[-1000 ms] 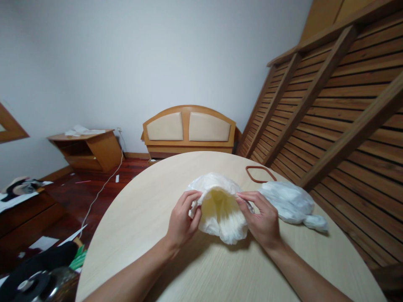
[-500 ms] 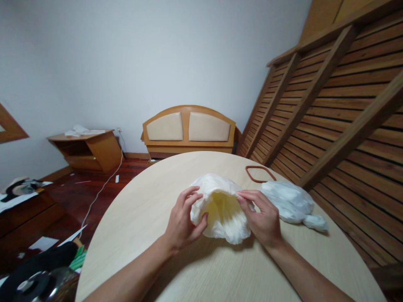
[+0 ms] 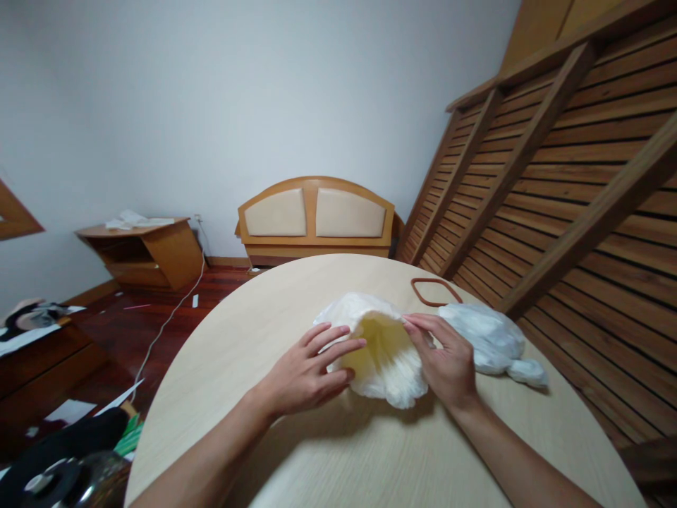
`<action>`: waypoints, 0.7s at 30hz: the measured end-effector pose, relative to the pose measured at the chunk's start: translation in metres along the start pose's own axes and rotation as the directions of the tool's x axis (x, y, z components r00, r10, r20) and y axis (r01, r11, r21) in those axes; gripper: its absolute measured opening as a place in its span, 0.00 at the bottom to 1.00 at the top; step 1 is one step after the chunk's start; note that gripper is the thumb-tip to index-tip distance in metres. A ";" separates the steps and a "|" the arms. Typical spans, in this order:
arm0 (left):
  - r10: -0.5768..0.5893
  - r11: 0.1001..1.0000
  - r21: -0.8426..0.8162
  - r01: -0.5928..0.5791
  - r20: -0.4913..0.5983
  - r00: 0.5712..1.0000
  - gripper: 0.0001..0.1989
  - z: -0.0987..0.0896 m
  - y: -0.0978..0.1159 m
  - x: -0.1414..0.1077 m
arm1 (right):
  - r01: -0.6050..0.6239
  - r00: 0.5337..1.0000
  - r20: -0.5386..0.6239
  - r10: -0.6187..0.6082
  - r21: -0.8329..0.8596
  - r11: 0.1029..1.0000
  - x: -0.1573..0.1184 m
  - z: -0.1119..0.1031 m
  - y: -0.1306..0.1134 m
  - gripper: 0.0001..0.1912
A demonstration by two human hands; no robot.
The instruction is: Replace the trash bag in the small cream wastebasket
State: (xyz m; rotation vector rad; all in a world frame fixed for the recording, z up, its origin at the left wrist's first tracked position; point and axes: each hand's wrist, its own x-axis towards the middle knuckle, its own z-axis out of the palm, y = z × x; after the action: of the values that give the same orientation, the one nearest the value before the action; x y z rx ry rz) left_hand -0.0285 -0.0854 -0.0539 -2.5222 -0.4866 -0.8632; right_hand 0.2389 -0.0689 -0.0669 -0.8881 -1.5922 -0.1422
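A white, crinkled plastic bag [image 3: 394, 377] lies on the round table with its mouth facing me, and its inside looks yellow. My right hand [image 3: 447, 360] pinches the right side of the rim between thumb and fingers. At the left edge of the mouth is my left hand [image 3: 312, 370], its fingers apart and stretched over the rim; the fingertips lie against the plastic without closing on it. What the bag contains, if anything, I cannot make out.
A knotted, pale plastic bag [image 3: 489, 339] lies right of my right hand. Behind it is a brown rounded frame [image 3: 436, 281]. The round table [image 3: 222, 360] has its curved edge on both sides. Wooden slats [image 3: 582, 183] lean at the right; a headboard [image 3: 317, 243] stands behind.
My left hand has shifted slightly right, its fingers straightening across the bag's left rim. The right hand keeps its pinch, and the mouth looks a little narrower on the left.
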 end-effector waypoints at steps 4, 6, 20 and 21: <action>-0.021 1.000 -0.009 0.021 -0.041 0.999 0.05 0.005 -0.003 -0.003 | -0.061 0.998 -0.017 0.060 -0.009 0.998 -0.001 0.002 0.003 0.05; -0.021 1.000 -0.009 0.021 -0.043 0.999 0.06 0.007 -0.004 -0.005 | -0.058 0.998 -0.008 0.057 -0.026 0.998 -0.001 0.002 0.005 0.05; -0.167 0.985 0.022 0.170 -0.103 0.981 0.07 0.014 -0.001 -0.004 | 0.332 0.837 0.497 -0.229 -0.129 0.934 -0.017 0.006 -0.045 0.16; -0.174 0.984 0.028 0.178 -0.111 0.979 0.06 0.015 -0.001 -0.004 | 0.336 0.832 0.504 -0.232 -0.124 0.934 -0.018 0.007 -0.043 0.14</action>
State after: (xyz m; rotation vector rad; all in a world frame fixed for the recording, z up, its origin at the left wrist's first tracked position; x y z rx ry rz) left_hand -0.0246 -0.0779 -0.0667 -2.4099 -0.6921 -1.0388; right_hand 0.2061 -0.1035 -0.0682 -0.8810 -2.2148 -0.3243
